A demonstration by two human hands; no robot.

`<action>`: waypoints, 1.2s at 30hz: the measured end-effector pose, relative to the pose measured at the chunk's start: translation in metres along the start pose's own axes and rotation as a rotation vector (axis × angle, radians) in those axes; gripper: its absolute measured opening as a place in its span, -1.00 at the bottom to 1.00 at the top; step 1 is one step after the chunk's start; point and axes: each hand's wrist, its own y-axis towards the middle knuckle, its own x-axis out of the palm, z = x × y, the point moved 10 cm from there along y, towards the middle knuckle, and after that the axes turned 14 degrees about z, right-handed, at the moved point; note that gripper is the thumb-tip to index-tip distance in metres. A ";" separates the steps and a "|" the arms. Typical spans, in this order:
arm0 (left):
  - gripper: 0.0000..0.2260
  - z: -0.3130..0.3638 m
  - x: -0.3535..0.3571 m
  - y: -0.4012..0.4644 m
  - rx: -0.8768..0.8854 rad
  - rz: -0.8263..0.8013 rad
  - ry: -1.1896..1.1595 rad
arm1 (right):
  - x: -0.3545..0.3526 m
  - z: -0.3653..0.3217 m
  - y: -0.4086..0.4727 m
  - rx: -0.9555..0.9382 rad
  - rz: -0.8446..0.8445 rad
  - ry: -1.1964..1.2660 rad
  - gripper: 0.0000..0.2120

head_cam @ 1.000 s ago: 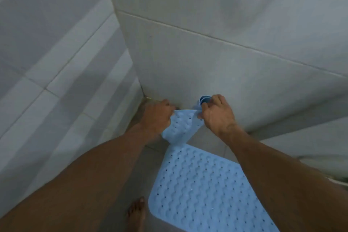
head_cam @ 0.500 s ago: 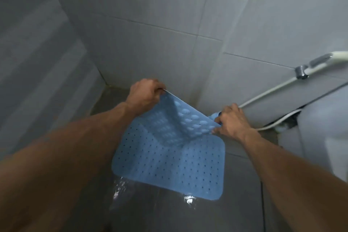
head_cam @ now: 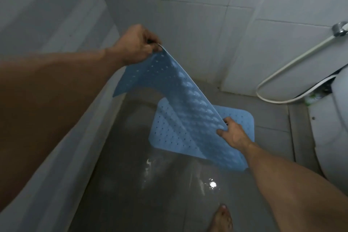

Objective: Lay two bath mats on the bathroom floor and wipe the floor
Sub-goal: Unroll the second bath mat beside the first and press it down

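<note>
A light blue perforated bath mat (head_cam: 188, 88) hangs stretched between my hands above the floor, its suction-cup side facing me. My left hand (head_cam: 138, 43) pinches its upper corner, raised near the tiled wall. My right hand (head_cam: 232, 133) grips the opposite corner, lower and to the right. Under it a second blue mat (head_cam: 239, 118) seems to lie flat on the wet grey floor (head_cam: 150, 184), partly hidden by the held one.
White tiled walls close the space at the back and left. A white spray hose (head_cam: 293, 62) loops down the back wall. A white toilet (head_cam: 335, 118) stands at the right edge. My bare foot (head_cam: 222, 218) is on the wet floor near the bottom.
My left hand has lifted its mat corner high and to the left, so the mat is off the floor and stretched out. My right hand has dropped lower, and my view has swung right.
</note>
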 end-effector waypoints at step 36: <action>-0.64 -0.296 0.518 -0.317 -0.004 -0.322 0.633 | 0.202 0.367 0.128 -0.300 0.284 -0.693 -0.48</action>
